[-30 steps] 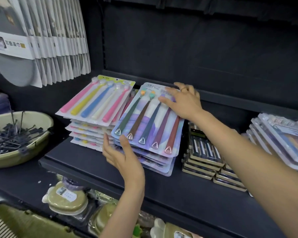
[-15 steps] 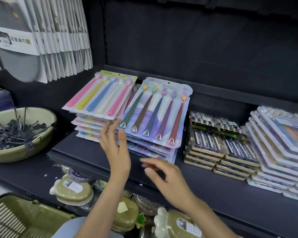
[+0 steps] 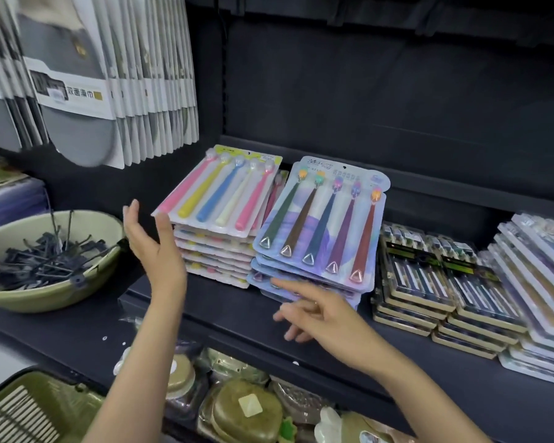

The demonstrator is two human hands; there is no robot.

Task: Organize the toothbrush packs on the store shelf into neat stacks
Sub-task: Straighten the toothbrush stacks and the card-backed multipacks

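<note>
Two stacks of toothbrush packs sit side by side on the black shelf (image 3: 224,318). The left stack (image 3: 219,219) has pastel pink, yellow and blue brushes on top. The right stack (image 3: 323,228) shows dark-handled brushes on a purple card and overlaps the left stack's edge. My left hand (image 3: 155,244) is held upright with straight fingers at the left stack's front-left corner, the thumb tip at the top pack's corner. My right hand (image 3: 320,311) hovers low in front of the right stack, index finger stretched toward its lower packs, holding nothing.
Further right lie stacks of dark boxed packs (image 3: 429,282) and a slanted pile of clear blister packs (image 3: 538,282). A green bowl of black hooks (image 3: 45,260) stands at the left. Grey hanging packs (image 3: 93,75) fill the upper left. Green soap dishes (image 3: 247,407) lie below.
My left hand moved from the front of the stacks to the left stack's left corner. My right hand left the top of the right stack, dropped down, and now reaches toward its lower packs.
</note>
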